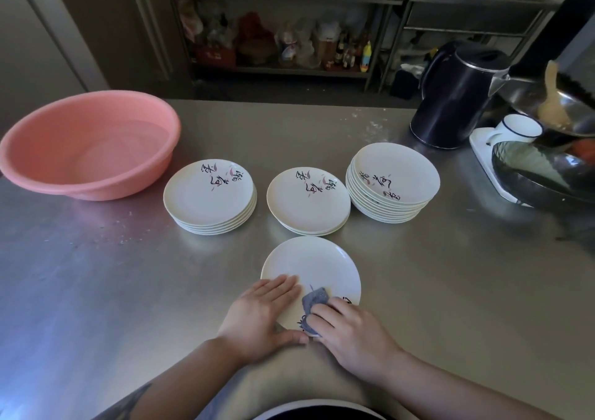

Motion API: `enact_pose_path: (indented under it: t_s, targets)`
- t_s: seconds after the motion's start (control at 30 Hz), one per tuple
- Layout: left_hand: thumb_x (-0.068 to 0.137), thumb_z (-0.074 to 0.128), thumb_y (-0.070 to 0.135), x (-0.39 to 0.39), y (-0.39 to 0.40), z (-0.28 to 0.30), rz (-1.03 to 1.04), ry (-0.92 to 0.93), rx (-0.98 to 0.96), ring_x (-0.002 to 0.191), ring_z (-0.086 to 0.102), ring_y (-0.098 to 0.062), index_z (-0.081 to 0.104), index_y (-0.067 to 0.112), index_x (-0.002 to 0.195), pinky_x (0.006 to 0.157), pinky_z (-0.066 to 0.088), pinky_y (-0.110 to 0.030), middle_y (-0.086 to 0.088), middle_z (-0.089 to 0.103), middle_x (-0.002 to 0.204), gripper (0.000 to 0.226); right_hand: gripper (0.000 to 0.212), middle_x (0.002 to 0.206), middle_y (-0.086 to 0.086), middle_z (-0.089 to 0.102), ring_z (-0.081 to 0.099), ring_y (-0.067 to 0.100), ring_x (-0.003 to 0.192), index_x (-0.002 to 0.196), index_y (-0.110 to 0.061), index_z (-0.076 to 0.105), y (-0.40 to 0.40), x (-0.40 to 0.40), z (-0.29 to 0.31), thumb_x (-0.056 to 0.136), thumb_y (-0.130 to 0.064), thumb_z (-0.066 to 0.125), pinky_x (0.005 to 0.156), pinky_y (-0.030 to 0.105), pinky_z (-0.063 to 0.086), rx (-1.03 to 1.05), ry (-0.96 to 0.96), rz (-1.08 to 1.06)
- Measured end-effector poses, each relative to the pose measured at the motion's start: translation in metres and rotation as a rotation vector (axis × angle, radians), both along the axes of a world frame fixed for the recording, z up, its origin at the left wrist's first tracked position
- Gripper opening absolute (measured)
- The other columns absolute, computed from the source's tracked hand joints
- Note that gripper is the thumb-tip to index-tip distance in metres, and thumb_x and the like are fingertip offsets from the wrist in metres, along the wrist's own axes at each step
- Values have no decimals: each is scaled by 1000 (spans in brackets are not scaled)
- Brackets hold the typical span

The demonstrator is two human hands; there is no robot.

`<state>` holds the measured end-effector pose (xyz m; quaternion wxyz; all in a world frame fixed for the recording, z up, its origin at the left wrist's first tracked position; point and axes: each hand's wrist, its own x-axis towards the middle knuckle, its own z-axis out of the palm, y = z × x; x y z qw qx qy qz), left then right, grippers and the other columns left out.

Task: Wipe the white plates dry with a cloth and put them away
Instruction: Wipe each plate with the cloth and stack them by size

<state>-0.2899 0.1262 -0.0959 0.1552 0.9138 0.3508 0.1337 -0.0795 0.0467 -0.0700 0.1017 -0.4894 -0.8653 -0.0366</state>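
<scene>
White plate (314,266) lies near the front edge of the counter (96,274). The left hand (257,316) presses it flat with straight fingers to steady it, so the right hand (347,332), curled on the cloth (314,300), can wipe. 3 stacks (309,202) wait behind.

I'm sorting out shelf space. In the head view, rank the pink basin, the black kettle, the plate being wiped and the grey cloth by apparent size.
1. pink basin
2. black kettle
3. plate being wiped, though it lies nearer the camera, so its rank against the kettle is unsure
4. grey cloth
</scene>
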Motion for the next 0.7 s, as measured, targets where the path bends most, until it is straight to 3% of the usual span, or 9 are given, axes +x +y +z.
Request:
enact_pose_path:
  t_s: [0.07,0.13,0.2,0.27,0.37,0.43,0.5,0.6,0.7]
  targets:
    - [79,38,87,0,0,5,5,-1,-34,128,55,-10,66,22,129,105,44,-29,5,58,139,86,14,94,-9,59,54,15,84,97,-24,59,1,2,7,84,-23,64,61,27,51,7,12,10]
    - [80,39,86,0,2,15,20,-36,-80,130,52,-8,64,23,130,109,36,-25,7,57,140,85,10,92,-11,59,54,13,84,93,-25,63,6,4,21,84,-25,66,56,24,49,38,39,-5]
    - [79,38,87,-1,10,30,34,-100,-154,131,50,-5,63,25,132,111,27,-17,11,56,141,86,8,91,-15,59,54,11,86,91,-27,64,14,5,40,87,-31,60,50,22,45,50,87,-43]
    - [77,39,88,-2,19,49,47,-170,-244,125,50,0,62,27,131,107,28,-11,16,59,135,85,14,95,-19,59,53,7,91,93,-30,63,27,8,60,88,-36,52,46,19,42,19,154,-87]
    - [70,51,86,-1,29,81,109,-310,-341,116,47,15,60,37,126,98,31,-4,32,57,121,75,10,103,-24,56,50,1,96,99,-35,55,48,17,84,91,-37,48,62,17,44,-88,317,-130]
    - [69,65,73,0,35,98,167,-383,-363,118,47,15,56,47,121,96,30,-1,37,58,118,58,9,101,-28,54,49,-3,95,99,-38,52,61,24,99,91,-37,48,74,23,46,-186,458,-178]
    - [74,78,49,-1,40,111,199,-475,-376,120,52,8,58,46,122,98,34,-6,33,60,122,52,8,96,-30,54,50,-3,92,92,-39,55,70,27,117,87,-34,53,76,20,41,-276,610,-225]
    - [76,85,18,-5,46,126,247,-624,-424,118,57,0,60,37,127,102,40,-16,25,64,122,60,9,89,-24,60,53,0,85,87,-36,59,76,30,140,83,-29,57,74,15,37,-391,820,-236]
    - [71,86,16,-8,48,137,288,-778,-494,119,58,-4,57,38,132,100,46,-21,22,61,129,71,12,89,-17,65,57,2,86,91,-26,66,81,33,159,81,-28,59,79,16,41,-412,1027,-246]
